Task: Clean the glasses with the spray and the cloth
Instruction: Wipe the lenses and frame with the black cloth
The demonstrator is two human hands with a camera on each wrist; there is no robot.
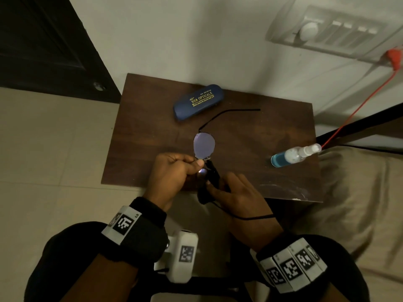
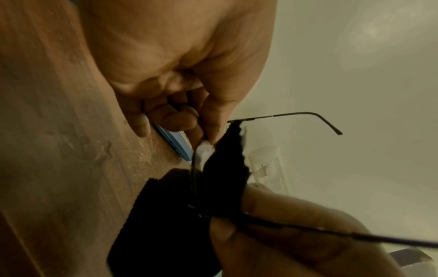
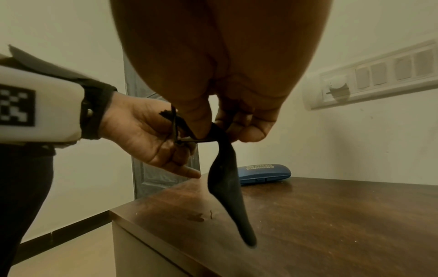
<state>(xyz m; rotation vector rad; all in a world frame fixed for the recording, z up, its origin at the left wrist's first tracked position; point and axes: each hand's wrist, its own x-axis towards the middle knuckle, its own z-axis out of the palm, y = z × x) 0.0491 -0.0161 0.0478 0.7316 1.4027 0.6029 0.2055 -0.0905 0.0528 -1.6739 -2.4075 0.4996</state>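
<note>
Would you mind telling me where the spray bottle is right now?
In the head view, the spray bottle lies on its side near the table's right edge, apart from both hands, right of the glasses.

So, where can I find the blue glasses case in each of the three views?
Head: blue glasses case lies at the table's far edge, upper centre.
Left wrist: a blue sliver behind the left hand, centre.
Right wrist: centre right, beyond the hanging black cloth.
Shared landmark: wall switch panel.
</note>
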